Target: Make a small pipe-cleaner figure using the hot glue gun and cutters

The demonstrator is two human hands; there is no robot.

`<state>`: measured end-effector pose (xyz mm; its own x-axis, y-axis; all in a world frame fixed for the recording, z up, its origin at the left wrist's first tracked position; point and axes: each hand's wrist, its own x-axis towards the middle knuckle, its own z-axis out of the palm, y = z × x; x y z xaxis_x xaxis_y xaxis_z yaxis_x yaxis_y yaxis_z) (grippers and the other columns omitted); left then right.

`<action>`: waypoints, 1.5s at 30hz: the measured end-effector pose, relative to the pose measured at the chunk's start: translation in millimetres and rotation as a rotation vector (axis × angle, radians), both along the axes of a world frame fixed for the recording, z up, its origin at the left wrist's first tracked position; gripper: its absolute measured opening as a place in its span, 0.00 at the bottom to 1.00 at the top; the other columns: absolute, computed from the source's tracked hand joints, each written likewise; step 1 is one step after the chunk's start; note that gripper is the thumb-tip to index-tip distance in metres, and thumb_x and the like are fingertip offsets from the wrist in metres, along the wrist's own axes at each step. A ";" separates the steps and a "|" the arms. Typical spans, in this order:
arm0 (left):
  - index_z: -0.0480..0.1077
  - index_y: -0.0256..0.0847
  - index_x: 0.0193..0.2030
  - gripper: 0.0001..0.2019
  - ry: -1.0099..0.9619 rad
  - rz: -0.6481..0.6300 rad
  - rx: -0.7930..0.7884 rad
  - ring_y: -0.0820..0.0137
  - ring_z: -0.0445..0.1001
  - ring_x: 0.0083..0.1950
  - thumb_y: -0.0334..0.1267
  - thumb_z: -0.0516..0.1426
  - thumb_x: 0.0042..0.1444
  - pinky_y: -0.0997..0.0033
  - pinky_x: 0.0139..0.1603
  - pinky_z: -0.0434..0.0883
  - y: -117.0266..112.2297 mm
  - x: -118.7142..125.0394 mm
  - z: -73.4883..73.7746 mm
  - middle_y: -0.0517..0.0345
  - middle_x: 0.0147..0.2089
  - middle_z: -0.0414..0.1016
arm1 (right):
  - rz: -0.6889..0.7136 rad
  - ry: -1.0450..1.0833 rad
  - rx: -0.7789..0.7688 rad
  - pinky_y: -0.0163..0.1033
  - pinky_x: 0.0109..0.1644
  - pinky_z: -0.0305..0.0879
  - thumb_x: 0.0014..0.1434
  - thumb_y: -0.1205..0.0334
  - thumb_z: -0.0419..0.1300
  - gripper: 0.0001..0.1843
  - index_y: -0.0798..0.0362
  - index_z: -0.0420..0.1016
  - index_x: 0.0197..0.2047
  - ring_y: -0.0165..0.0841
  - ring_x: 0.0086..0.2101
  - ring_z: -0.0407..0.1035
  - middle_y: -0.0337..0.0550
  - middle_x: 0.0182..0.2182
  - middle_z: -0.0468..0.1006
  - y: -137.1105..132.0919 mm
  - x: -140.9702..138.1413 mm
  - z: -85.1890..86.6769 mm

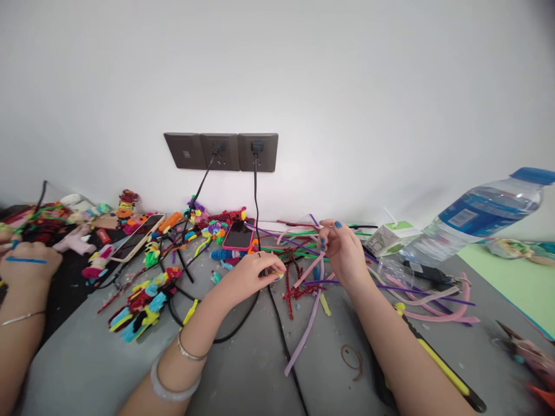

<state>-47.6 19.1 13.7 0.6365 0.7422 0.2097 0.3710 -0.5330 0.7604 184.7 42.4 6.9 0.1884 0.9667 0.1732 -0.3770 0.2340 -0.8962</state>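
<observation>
My left hand [254, 274] hovers over the middle of the table, thumb and fingers pinched together. A small yellow piece [281, 275] shows at its fingertips; its kind is too small to tell. Further right, my right hand [342, 251] is raised with its fingers closed on a pink pipe cleaner [309, 270], which slants down to the left. Below it a lilac pipe cleaner [303, 338] runs toward the front. Red glittery pipe cleaners [291, 297] lie tangled between the two hands, and a short pale yellow strip [325, 304] rests nearby.
Colourful pipe-cleaner figures [139, 306] and phones [238, 234] crowd the left and back. Black cables [284, 329] hang from wall sockets [221, 152]. A tilted water bottle [481, 214], drink carton [392, 236], yellow-black tool [446, 367] and scissors [511, 332] lie right. Another person's hand [28, 263] is at left.
</observation>
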 end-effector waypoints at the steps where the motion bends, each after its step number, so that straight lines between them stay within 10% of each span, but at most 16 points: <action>1: 0.73 0.42 0.42 0.06 0.003 -0.008 0.006 0.73 0.75 0.41 0.29 0.57 0.60 0.73 0.45 0.71 0.0 0.5 -0.1 0.57 0.41 0.76 | -0.003 -0.008 0.002 0.34 0.24 0.51 0.56 0.47 0.65 0.15 0.51 0.78 0.36 0.27 0.21 0.58 0.34 0.19 0.67 -0.3 -0.2 0.1; 22: 0.74 0.38 0.37 0.03 -0.125 0.035 -0.300 0.70 0.78 0.40 0.31 0.60 0.56 0.72 0.44 0.73 5.6 -2.1 -1.1 0.55 0.38 0.79 | -0.007 -0.024 0.004 0.34 0.24 0.52 0.56 0.48 0.63 0.14 0.50 0.77 0.35 0.28 0.21 0.58 0.34 0.19 0.66 -0.4 0.9 -1.3; 36: 0.72 0.37 0.42 0.06 -0.312 0.085 -0.351 0.69 0.76 0.43 0.32 0.58 0.56 0.67 0.48 0.73 4.7 -1.3 -0.1 0.51 0.44 0.76 | -0.006 -0.041 0.012 0.34 0.24 0.52 0.57 0.47 0.62 0.15 0.50 0.75 0.36 0.28 0.21 0.58 0.33 0.20 0.66 -0.6 0.5 0.9; 45: 0.74 0.39 0.41 0.09 -0.074 0.019 -0.166 0.70 0.75 0.42 0.28 0.55 0.55 0.71 0.44 0.71 -0.1 1.7 0.9 0.53 0.44 0.75 | -0.015 -0.057 0.011 0.35 0.24 0.53 0.56 0.46 0.63 0.15 0.49 0.75 0.35 0.28 0.21 0.58 0.34 0.20 0.66 -1.3 0.3 3.1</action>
<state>-45.9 19.0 14.7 0.6094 0.7823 0.1288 0.3198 -0.3912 0.8630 185.0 41.1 10.0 0.1928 0.9618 0.1944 -0.3220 0.2491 -0.9134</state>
